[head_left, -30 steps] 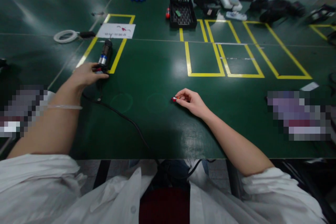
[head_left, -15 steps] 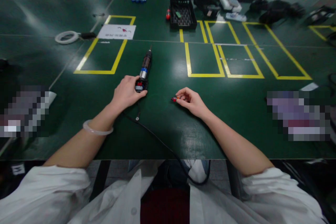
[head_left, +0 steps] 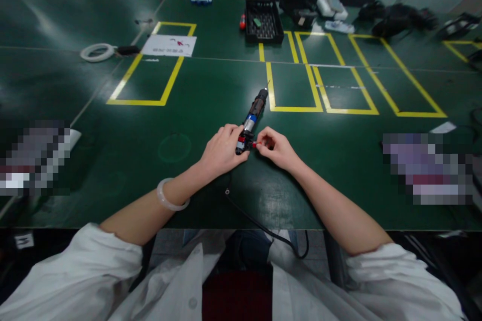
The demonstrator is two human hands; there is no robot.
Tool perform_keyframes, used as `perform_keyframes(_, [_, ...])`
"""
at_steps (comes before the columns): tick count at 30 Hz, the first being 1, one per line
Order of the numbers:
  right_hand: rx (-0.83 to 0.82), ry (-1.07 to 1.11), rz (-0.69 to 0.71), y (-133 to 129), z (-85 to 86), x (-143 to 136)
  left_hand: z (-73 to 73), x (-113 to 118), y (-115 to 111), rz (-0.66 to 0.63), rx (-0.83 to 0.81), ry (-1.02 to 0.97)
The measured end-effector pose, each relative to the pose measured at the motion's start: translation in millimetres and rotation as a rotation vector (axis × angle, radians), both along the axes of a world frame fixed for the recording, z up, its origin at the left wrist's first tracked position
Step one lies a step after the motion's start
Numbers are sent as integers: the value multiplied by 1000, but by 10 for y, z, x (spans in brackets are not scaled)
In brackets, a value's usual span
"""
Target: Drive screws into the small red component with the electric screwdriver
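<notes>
Near the middle of the green table, my left hand [head_left: 225, 149] is wrapped round the rear end of an electric screwdriver [head_left: 253, 116], whose thin bit points up and slightly right. A black cable with a small ring runs from its rear end down over the table's front edge. My right hand [head_left: 276, 148] pinches a small red and black piece [head_left: 255, 145], held against the right side of the tool's rear end. The fingers hide most of that piece, so whether it is joined to the tool cannot be seen.
Yellow tape rectangles mark the green table [head_left: 211, 80]. A white sheet [head_left: 169, 45] and a white coil [head_left: 97, 52] lie back left. A black crate [head_left: 264, 35] stands at the back beside a red object [head_left: 242, 22]. Blurred items lie at both sides.
My left hand has moved right with the screwdriver, which now leans further right. The small piece in my right hand has come up against the tool; the cable has shifted right.
</notes>
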State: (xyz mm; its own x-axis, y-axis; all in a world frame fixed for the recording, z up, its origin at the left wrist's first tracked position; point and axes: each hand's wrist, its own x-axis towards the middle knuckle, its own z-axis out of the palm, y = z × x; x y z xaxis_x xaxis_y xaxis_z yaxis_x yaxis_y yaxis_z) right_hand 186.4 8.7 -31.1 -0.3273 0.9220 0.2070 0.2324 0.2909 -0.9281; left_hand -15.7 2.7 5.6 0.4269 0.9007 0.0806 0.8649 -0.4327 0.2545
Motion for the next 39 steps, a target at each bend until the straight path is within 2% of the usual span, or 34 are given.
perform_keyframes(10, [205, -176, 22, 8, -37, 8, -26, -18, 7, -14, 16, -30])
perform_keyframes(15, [257, -234, 35, -2, -28, -10, -20, -12, -8, -11, 18, -21])
perform_keyframes(21, [265, -229, 5, -6, -27, -7, -40, -11, -4, -18, 43, 1])
perform_keyframes(31, [170, -204, -70, -57, 64, -2, -46, 56, 12, -5, 116, 68])
perform_keyframes(35, [113, -163, -59, -67, 60, 11, -51, 75, 46, 3, 131, 84])
perform_keyframes(39, [126, -145, -7, -59, 51, 12, -42, 40, 78, -7, 119, 85])
